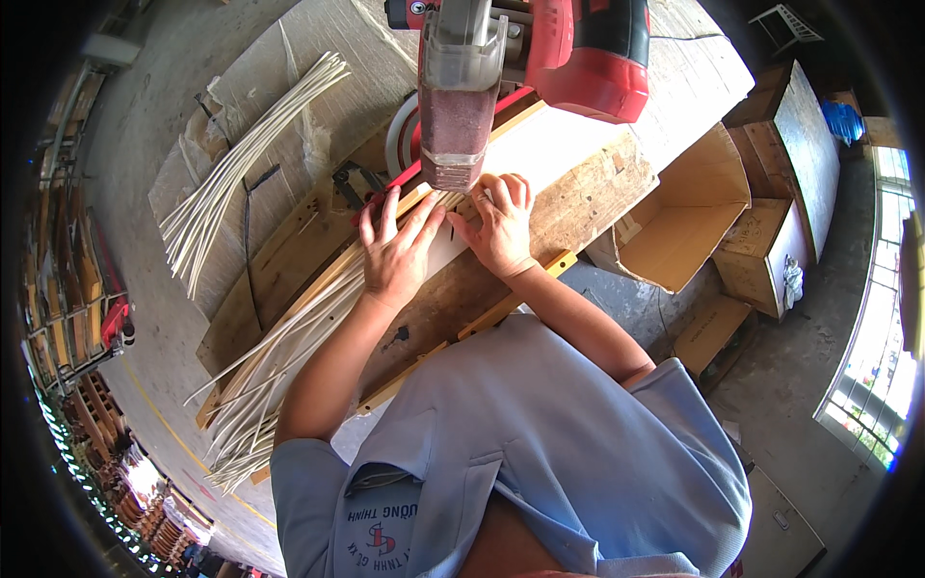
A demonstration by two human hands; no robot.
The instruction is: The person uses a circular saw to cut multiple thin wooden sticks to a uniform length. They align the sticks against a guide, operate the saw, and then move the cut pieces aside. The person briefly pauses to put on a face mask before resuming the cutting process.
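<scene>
A bundle of thin pale rods (294, 342) lies aslant on the wooden bench, its loose ends fanned out at the lower left. My left hand (395, 258) rests across the bundle with its fingers spread, holding it along a wooden strip; its thumb is hidden. Over the far ends of the rods, my right hand (503, 226) is bent, its thumb pointing left along them. Just beyond my fingers stands a red and black power saw (602, 63). Its clear plastic dust box (462, 116), partly filled with reddish dust, hangs close above my hands and hides the blade area.
Another bundle of pale rods (255, 159) lies on a plastic-covered surface at the far left. An open cardboard box (684, 236) stands right of the bench, with wooden crates (761, 241) beyond it. A yellow-brown wooden bar (511, 303) runs along the bench's near edge.
</scene>
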